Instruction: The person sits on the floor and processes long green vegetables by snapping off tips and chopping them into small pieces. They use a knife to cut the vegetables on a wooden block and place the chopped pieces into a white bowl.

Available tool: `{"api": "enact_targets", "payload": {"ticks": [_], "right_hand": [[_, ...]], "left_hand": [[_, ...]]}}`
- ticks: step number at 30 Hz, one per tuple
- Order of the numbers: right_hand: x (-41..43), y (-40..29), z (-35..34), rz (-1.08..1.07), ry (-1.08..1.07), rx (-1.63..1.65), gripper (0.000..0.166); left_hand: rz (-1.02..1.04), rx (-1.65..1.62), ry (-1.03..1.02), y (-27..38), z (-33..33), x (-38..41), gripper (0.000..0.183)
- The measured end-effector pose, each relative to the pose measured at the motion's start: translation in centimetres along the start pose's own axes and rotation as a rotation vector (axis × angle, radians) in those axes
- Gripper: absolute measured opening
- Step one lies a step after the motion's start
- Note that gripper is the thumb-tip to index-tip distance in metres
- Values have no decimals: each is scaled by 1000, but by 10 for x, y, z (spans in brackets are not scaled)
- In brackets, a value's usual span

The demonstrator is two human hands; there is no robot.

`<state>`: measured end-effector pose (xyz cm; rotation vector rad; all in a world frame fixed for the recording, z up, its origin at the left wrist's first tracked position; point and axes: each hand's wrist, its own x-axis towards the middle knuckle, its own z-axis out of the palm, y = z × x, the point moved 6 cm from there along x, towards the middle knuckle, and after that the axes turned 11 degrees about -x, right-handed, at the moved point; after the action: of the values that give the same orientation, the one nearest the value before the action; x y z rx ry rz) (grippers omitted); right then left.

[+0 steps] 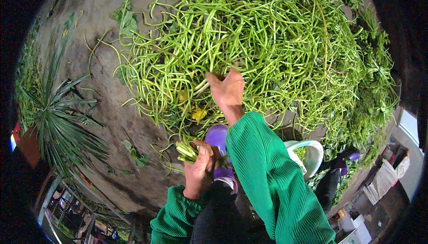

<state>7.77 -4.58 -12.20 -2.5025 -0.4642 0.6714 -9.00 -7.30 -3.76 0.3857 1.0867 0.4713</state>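
Observation:
A wide heap of long, thin green stems (260,50) lies on the ground before me. My left hand (200,170) is closed around a small bundle of cut green stems (186,152), whose pale ends point up and to the left. Bent forward at the wrist, my right hand (228,88) touches the near middle of the heap. Its thumb and forefinger curve towards the stems with a gap between them, and the fingertips are partly hidden, so a grip is unclear. A yellow flower (199,114) lies among the stems, left of my right wrist.
My purple shoe (216,137) stands at the heap's near edge. A pale plastic container (316,158) sits right of my right sleeve. Large fan-shaped palm leaves (63,117) lie at left on bare ground (117,137). Leafy greens (371,110) border the heap's right side.

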Motion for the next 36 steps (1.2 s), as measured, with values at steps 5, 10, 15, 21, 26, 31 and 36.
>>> {"api": "enact_targets", "payload": {"ticks": [5, 10, 15, 21, 26, 31, 36], "right_hand": [[-13, -11, -54, -11, -184, 430, 13], [-34, 8, -142, 6, -132, 355, 16], [-47, 44, -161, 99, -115, 379, 15], [-66, 56, -162, 119, -81, 441, 17], [-90, 70, -177, 152, -128, 355, 16], [-104, 87, -168, 193, -52, 440, 15], [-109, 90, -160, 243, -82, 360, 17]], "left_hand": [[68, -65, -164, -6, -2, 8, 36], [5, -146, -195, -13, 6, 4, 30], [-31, -296, -182, -17, 13, 5, 27], [-170, -182, -15, -35, 14, 2, 23], [-52, -130, 131, -35, 2, 6, 29], [-55, -277, 43, -31, 26, 2, 39], [-62, -359, -177, -26, 28, 3, 30]]}}
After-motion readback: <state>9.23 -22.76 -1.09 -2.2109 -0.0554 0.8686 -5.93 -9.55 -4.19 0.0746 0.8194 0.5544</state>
